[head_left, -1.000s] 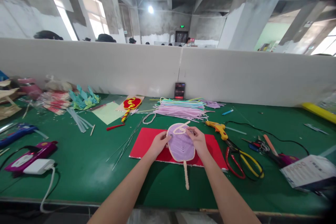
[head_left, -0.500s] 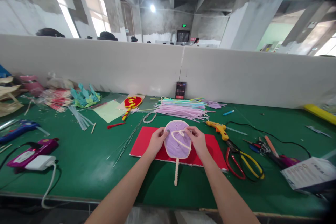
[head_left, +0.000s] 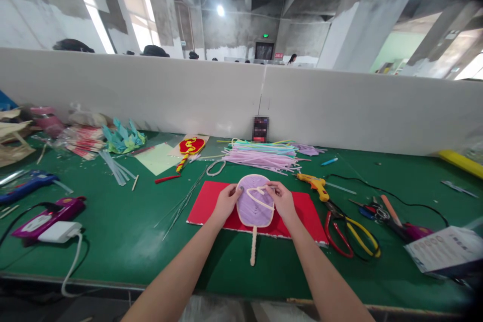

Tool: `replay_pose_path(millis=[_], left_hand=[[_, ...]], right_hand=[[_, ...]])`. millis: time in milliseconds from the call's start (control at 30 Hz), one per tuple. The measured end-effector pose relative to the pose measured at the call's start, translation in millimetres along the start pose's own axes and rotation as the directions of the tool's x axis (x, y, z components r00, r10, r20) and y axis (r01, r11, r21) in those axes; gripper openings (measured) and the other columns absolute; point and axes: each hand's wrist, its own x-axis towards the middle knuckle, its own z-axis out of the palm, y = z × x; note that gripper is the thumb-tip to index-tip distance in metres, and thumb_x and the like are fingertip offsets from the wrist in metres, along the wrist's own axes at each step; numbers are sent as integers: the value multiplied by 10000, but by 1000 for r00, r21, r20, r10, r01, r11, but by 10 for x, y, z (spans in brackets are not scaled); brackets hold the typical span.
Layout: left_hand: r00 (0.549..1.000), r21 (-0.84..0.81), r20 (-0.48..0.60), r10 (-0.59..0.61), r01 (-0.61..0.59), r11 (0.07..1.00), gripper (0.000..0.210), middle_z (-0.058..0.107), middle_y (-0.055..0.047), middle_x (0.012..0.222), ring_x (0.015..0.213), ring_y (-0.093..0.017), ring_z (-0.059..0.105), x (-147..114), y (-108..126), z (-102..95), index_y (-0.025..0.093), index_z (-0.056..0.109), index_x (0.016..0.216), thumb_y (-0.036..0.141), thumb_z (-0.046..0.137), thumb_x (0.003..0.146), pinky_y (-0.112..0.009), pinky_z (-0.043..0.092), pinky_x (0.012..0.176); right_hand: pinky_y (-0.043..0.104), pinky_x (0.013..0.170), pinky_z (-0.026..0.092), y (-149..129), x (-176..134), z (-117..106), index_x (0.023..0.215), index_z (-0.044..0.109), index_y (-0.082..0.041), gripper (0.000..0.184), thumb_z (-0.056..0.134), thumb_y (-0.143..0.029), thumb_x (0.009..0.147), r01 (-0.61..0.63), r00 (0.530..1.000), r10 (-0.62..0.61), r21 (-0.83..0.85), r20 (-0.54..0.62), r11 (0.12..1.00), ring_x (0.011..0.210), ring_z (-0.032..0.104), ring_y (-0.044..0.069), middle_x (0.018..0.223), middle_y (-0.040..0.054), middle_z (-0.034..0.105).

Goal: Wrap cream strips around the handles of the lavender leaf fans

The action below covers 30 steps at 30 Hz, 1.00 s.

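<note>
A round fan [head_left: 252, 211] of lilac pipe cleaners with a cream rim and cream twisted handle is in front of me, over a red board [head_left: 207, 205]. My left hand [head_left: 227, 200] grips its left edge, thumb on the face. Against the upper right of the fan, my right hand [head_left: 282, 198] pinches a bent cream pipe cleaner [head_left: 262, 203], whose curve lies across the lilac face. The fingertips partly hide the pinched end.
Behind the board lies a pile of pipe cleaners [head_left: 262, 157]. A small red and yellow fan [head_left: 191, 146] is at the back left. On the right are a yellow glue gun [head_left: 316, 184], pliers [head_left: 350, 234] and a box [head_left: 441, 250]; a power strip [head_left: 51, 216] sits left.
The loop in the cream pipe cleaner has become flatter and more pointed near my right fingertips. My left hand keeps its hold on the fan.
</note>
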Motion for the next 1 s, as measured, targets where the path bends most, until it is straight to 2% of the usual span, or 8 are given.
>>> replay_pose_path(millis=[133,233,367,433,500,600,767,1000], left_hand=[[999,-19,-47,-19,18,1000,347,665,-70,917,877,-211,581,12,-30,6,134,637,876,434,554,720,-281,439,764],[992,-123,-70,-104,95,988,369,669,-65,820,771,-187,600,13,-27,19,123,625,825,467,539,724,-275,457,695],[971,-324,107,-213,237,916,447,662,-79,715,563,-144,599,2,28,16,105,582,911,512,465,768,-255,463,548],[967,-355,133,-218,251,901,443,664,-92,710,537,-133,597,-3,56,7,93,574,914,500,458,782,-240,461,529],[967,-367,119,-223,252,895,426,667,-101,707,529,-127,599,-5,73,-1,86,574,901,481,451,797,-230,460,522],[965,-369,116,-233,260,892,404,671,-107,704,532,-129,605,-3,79,-5,86,575,894,456,430,819,-226,462,521],[968,-376,103,-230,252,892,383,675,-105,703,534,-129,607,12,40,-12,95,584,886,437,419,832,-224,463,521],[966,-458,117,-232,260,850,369,674,-113,717,559,-143,617,21,66,-27,91,594,897,410,417,842,-234,475,528]], right_hand=[[303,718,444,7,-5,2,837,613,-182,232,608,-370,701,-6,1000,6,8,19,1000,764,602,178,808,44,654],[303,716,443,29,12,-6,822,618,-180,224,626,-352,678,-37,999,38,62,-28,997,769,600,177,810,46,658],[294,688,443,85,97,-140,801,615,-177,270,666,-320,577,-78,961,148,285,-235,955,726,592,163,767,21,657],[280,684,436,112,155,-266,833,608,-186,311,656,-297,547,-49,919,182,357,-350,933,711,584,145,758,-3,652],[269,666,428,129,208,-393,813,608,-183,310,649,-300,529,-38,887,190,344,-420,938,690,574,136,729,-14,642],[265,645,421,131,254,-507,764,616,-180,292,667,-295,500,-52,895,190,330,-402,943,667,563,136,682,-21,630],[256,595,419,117,245,-474,703,646,-162,253,720,-232,472,-89,938,189,322,-292,942,597,543,125,613,-17,618],[183,479,437,211,251,-522,719,629,-159,215,712,-183,522,-55,926,224,478,-304,877,533,535,84,619,-27,619]])
